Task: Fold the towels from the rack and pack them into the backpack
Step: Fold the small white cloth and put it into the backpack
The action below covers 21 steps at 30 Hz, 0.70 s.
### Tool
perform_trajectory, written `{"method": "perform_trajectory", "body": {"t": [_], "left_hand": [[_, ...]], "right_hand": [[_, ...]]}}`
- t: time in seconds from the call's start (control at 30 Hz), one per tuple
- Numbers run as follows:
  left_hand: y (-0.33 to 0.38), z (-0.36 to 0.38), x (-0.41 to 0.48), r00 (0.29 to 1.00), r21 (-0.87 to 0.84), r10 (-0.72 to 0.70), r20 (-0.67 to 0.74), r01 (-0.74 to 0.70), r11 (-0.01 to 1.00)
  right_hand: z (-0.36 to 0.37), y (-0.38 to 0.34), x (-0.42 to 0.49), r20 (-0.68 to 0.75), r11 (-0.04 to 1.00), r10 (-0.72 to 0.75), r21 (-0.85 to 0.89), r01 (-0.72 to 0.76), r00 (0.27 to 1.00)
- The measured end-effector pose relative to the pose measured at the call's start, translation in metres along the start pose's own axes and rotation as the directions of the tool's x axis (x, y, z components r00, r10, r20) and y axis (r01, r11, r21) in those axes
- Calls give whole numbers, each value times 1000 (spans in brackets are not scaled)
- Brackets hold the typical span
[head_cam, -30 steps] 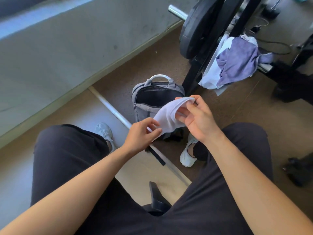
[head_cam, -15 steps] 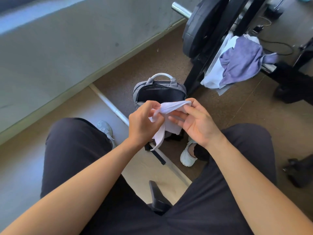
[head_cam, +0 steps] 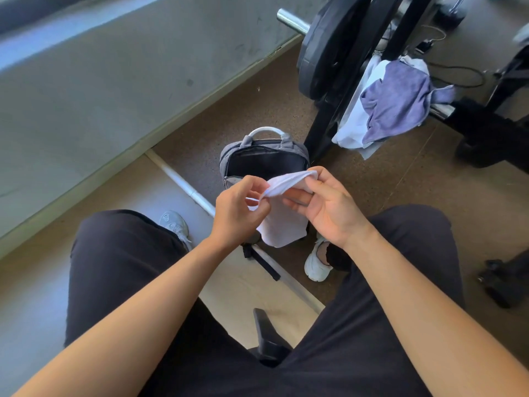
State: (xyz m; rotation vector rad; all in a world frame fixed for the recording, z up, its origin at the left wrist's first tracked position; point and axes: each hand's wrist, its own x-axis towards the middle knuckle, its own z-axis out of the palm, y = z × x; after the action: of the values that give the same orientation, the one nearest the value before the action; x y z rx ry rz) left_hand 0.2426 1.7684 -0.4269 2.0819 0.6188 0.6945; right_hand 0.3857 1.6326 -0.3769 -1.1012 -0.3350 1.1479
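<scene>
White towel (head_cam: 282, 224) is held btwn both hands, in front of the open backpack (head_cam: 263, 159), which is stood on the floor (head_cam: 386, 179). Left hand (head_cam: 237, 213): grip pinched on the towel's left edge, thumb vs. fingers. Right hand (head_cam: 329, 207): grip curled round the upper fold. Lower part is seen hanging free. Purple towel (head_cam: 398, 98) & pale towel (head_cam: 355, 121) are draped on the black rack (head_cam: 323, 130), right of the backpack, beside a weight plate (head_cam: 320, 53).

The head view looks steeply down, close over the lap.
</scene>
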Motion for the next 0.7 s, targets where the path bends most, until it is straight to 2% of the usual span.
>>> {"method": "perform_trajectory", "body": {"t": [0.17, 0.33, 0.43, 0.53, 0.6, 0.7], "left_hand": [[-13, -1, -1, 992, 52, -64, 113, 58, 997], [-19, -4, -4, 985, 115, -69, 157, 51, 992], [-18, -7, -5, 994, 197, 90, 57, -100, 975], [-6, -9, -9, 956, 232, 287, -53, -268, 935], [-2, -5, -18, 937, 241, 348, 24, -344, 907], [1, 8, -28, 954, 276, 234, 185, -279, 920]], "right_hand": [[-5, -4, 1, -51, 999, -27, 33, 28, 998], [-5, -9, 1, -78, 995, -51, 77, 57, 996], [-5, -12, 0, -118, 991, -67, 111, 80, 991], [-5, -15, -3, -152, 982, -70, 161, 95, 986], [-4, -16, -5, -150, 979, -78, 177, 105, 986], [2, -15, -8, -103, 980, -80, 175, 97, 992]]}}
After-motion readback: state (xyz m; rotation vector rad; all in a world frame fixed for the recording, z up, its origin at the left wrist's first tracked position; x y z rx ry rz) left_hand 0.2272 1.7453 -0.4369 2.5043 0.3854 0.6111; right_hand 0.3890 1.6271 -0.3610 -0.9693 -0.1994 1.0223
